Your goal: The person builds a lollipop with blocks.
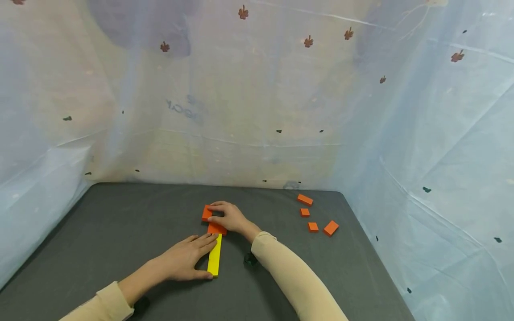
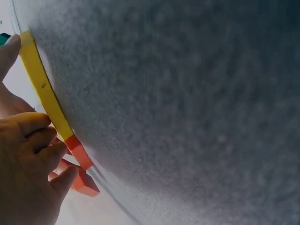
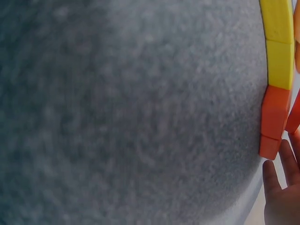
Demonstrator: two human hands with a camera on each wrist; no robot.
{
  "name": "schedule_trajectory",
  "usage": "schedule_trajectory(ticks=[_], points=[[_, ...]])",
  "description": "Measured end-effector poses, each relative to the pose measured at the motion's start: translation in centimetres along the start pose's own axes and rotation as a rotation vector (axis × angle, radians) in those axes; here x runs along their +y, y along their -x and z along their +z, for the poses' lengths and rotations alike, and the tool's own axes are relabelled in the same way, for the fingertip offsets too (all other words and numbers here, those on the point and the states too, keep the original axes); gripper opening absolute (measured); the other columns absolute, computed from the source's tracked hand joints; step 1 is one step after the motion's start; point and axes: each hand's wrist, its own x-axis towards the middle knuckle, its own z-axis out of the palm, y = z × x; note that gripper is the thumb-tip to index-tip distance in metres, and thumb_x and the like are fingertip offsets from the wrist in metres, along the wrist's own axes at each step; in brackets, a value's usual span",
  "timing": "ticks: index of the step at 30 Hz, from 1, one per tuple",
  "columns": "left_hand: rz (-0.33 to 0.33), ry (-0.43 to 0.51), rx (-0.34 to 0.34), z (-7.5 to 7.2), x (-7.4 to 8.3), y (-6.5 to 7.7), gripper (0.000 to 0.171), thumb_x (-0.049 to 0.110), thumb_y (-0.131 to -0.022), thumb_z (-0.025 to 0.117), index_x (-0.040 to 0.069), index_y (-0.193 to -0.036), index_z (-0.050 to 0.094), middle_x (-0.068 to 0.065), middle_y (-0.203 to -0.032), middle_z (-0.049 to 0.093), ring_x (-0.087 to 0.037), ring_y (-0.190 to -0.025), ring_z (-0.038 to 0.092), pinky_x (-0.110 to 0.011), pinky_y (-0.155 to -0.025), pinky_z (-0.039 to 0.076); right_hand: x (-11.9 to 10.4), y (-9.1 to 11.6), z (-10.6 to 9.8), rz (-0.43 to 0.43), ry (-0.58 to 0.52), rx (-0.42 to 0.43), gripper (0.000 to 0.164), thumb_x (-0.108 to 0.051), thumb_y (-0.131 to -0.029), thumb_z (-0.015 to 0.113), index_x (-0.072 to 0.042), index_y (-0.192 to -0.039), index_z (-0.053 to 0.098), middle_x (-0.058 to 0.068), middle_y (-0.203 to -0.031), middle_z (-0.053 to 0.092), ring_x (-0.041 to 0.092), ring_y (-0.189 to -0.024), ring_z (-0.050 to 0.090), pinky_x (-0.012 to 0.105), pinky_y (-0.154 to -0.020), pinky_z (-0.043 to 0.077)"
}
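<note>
A narrow yellow strip of blocks [image 1: 214, 256] lies lengthwise on the dark table, with a seam across it in the right wrist view. An orange piece [image 1: 217, 228] adjoins its far end. My left hand [image 1: 182, 258] lies along the strip's left side, thumb touching the near end and straight fingertips over the far end. Just beyond, my right hand [image 1: 230, 218] pinches another orange block [image 1: 206, 213] between thumb and fingers. This block sits left of the adjoining orange piece; whether they touch is unclear. In the left wrist view the orange block [image 2: 86, 184] stands out sideways from the row.
Several loose orange pieces lie at the right: a long block [image 1: 305, 199], a small square [image 1: 304, 212], another square [image 1: 313, 227] and a larger block [image 1: 331, 228]. Pale sheeting [image 1: 241, 111] hangs behind and beside the dark table [image 1: 120, 232].
</note>
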Motion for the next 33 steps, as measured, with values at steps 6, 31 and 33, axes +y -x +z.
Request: schedule_trajectory(ticks=[6,31,33], points=[[0.041,-0.026,0.016,-0.5,0.8,0.4,0.088,0.065,-0.095,0.064,0.006,-0.157,0.046,-0.008,-0.167,0.037,-0.031,-0.152,0.038,-0.059,-0.118,0.036,-0.3,0.0,0.1,0.001,0.005,-0.016,0.049,-0.036,-0.103,0.066,-0.019,-0.149,0.060,0.001,-0.156,0.052,0.023,-0.146,0.045,0.044,-0.119,0.039],[0.037,0.014,0.024,0.0,0.9,0.7,0.082,0.062,-0.097,0.063,0.008,-0.157,0.048,-0.006,-0.165,0.041,-0.029,-0.151,0.039,-0.059,-0.116,0.038,-0.5,-0.3,1.0,0.011,0.020,0.007,0.043,-0.028,-0.105,0.066,-0.016,-0.146,0.063,0.004,-0.150,0.058,0.025,-0.140,0.052,0.042,-0.117,0.042],[0.037,0.014,0.024,0.0,0.9,0.8,0.082,0.062,-0.097,0.063,0.008,-0.157,0.048,-0.007,-0.165,0.041,-0.029,-0.151,0.039,-0.059,-0.116,0.038,-0.6,-0.3,1.0,0.017,0.014,0.023,0.043,-0.026,-0.105,0.065,-0.015,-0.146,0.063,0.005,-0.149,0.059,0.026,-0.139,0.052,0.044,-0.117,0.042]])
